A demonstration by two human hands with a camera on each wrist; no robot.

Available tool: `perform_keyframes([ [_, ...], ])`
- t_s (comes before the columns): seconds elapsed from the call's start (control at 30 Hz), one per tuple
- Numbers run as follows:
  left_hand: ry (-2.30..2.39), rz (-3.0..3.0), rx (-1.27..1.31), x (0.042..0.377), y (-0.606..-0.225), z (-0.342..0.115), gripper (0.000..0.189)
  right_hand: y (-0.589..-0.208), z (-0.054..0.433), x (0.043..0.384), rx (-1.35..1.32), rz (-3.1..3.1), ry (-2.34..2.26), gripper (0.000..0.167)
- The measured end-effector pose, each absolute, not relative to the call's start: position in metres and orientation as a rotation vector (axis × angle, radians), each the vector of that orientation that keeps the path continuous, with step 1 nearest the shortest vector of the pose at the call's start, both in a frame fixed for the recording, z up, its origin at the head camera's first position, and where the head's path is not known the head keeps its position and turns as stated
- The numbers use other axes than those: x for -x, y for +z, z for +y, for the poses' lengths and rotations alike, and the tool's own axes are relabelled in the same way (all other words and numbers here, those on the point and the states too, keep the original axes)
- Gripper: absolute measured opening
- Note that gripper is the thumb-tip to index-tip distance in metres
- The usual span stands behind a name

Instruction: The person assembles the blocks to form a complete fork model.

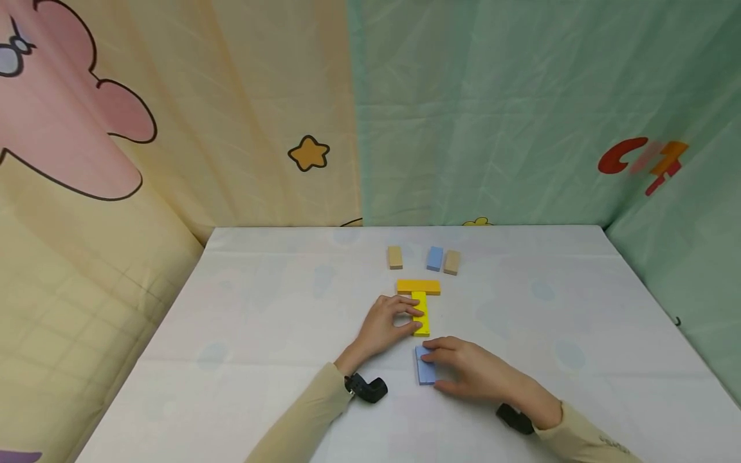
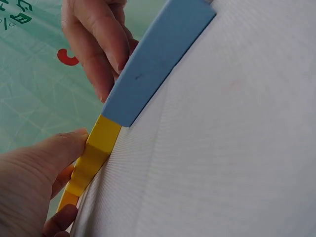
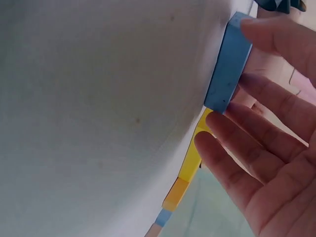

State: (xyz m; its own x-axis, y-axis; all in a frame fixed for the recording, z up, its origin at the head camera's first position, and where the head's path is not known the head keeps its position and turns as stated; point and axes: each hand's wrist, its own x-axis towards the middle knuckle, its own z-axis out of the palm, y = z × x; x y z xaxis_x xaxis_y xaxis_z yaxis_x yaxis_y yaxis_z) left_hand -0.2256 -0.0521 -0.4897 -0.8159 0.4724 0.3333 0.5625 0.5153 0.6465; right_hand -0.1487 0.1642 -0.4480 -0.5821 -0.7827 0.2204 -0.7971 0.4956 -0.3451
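Observation:
A bright yellow block (image 1: 423, 318) lies lengthwise below a crosswise orange-yellow block (image 1: 418, 287), making a T on the table. My left hand (image 1: 386, 321) holds the yellow block, its thumb by the near end and fingertips farther up. Just nearer to me is a flat blue block (image 1: 425, 373), close in line with the yellow one. Around it my right hand (image 1: 471, 366) has its thumb at the near end and fingertips over the top and far edge. From the right wrist, the thumb covers a corner of the blue block (image 3: 229, 64), while the outer fingers spread away from it.
Toward the back of the white table (image 1: 278, 308) lie two tan blocks, one on the left (image 1: 395, 257) and one on the right (image 1: 451, 262), with another blue block (image 1: 435, 258) between them. Patterned fabric walls (image 1: 463, 116) stand behind the table and at its sides.

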Motion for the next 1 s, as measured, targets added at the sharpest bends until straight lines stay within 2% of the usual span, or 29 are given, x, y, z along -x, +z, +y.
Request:
perform_keyframes([
  [1.0,-1.200,-2.631,0.892,0.2240,-0.4884,-0.0520,0.020,-0.4446,0.1558,0.1550,-1.338,-2.678,0.455,0.032],
])
